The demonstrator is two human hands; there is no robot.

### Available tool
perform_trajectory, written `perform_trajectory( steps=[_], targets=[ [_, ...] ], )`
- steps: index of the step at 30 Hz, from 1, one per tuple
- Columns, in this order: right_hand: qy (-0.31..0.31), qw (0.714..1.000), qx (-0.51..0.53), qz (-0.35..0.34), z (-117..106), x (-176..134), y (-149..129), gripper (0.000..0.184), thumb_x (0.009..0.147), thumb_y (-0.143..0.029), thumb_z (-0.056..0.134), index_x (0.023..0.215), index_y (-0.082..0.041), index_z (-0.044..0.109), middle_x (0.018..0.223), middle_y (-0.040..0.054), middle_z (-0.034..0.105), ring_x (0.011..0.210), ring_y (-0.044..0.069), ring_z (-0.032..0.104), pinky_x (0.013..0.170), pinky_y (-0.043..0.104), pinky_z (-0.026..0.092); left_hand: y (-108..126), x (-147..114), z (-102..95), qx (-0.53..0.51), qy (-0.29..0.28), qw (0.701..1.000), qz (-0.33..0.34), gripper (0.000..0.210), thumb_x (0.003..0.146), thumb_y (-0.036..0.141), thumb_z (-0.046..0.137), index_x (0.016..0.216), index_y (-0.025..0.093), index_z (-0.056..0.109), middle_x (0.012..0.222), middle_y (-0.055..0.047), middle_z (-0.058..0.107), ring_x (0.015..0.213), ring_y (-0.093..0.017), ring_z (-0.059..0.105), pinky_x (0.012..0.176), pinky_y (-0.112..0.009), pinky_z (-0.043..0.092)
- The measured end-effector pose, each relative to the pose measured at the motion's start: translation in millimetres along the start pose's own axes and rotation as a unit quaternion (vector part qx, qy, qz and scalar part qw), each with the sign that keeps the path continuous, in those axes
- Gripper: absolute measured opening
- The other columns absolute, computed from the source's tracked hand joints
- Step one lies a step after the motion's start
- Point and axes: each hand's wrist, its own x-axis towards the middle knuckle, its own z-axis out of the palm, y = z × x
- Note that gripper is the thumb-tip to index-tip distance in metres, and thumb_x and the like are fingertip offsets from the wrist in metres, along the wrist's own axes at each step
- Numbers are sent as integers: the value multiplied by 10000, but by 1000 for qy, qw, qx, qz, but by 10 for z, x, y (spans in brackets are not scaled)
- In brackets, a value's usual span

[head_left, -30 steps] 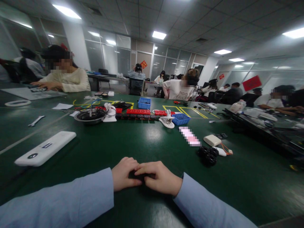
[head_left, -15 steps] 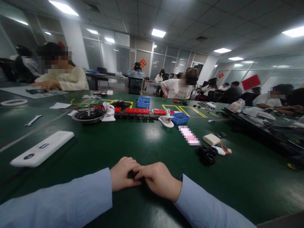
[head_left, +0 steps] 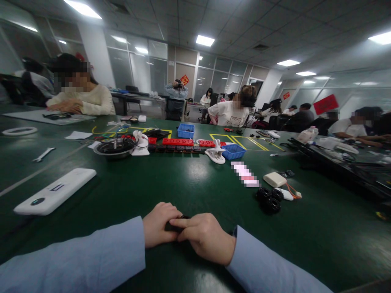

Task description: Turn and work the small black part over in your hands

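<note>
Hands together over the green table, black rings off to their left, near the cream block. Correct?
Wrong side: the head view shows the black rings to the right of the right hand, near the cream block. The rest stands.

The right grip [head_left: 207,237] mostly hides a dark object [head_left: 185,217].

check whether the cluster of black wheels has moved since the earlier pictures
No: against the fixed yellow tape, the cluster of black wheels keeps the same place, with no visible shift either way.
</note>
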Motion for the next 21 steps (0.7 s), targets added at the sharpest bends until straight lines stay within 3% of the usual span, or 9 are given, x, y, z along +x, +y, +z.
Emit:
perform_trajectory(
  steps=[4,8,13,21],
  targets=[
    [57,998,18,16,-68,11,-59,301,755,-88,382,920,-176,617,1094,65,627,880,133,619,724,233,487,30,0,-13,1,-1,1000,7,249,742,412,639,817,180,592,771,8,576,762,-181,510,702,-303,342],
    [106,986,-7,130,-111,49,-62,257,781,-196,437,993,-143,571,881,73,641,781,163,601,710,283,478,48,-3,-31,6,0,1000,-8,271,712,399,669,844,177,589,761,7,569,764,-186,511,704,-310,345],
    [69,968,-65,232,-103,88,-64,305,777,-365,567,994,-151,565,858,61,610,790,189,562,684,306,439,23,-3,-28,10,-4,1000,-7,251,715,396,651,853,196,586,790,9,584,772,-182,515,722,-316,349],
    [22,967,-91,237,-127,88,-64,312,758,-435,621,918,-168,598,869,45,601,825,180,534,694,288,405,57,8,-29,6,1,1000,-14,228,697,363,672,781,173,578,738,11,565,750,-181,513,691,-300,334]
  ],
)
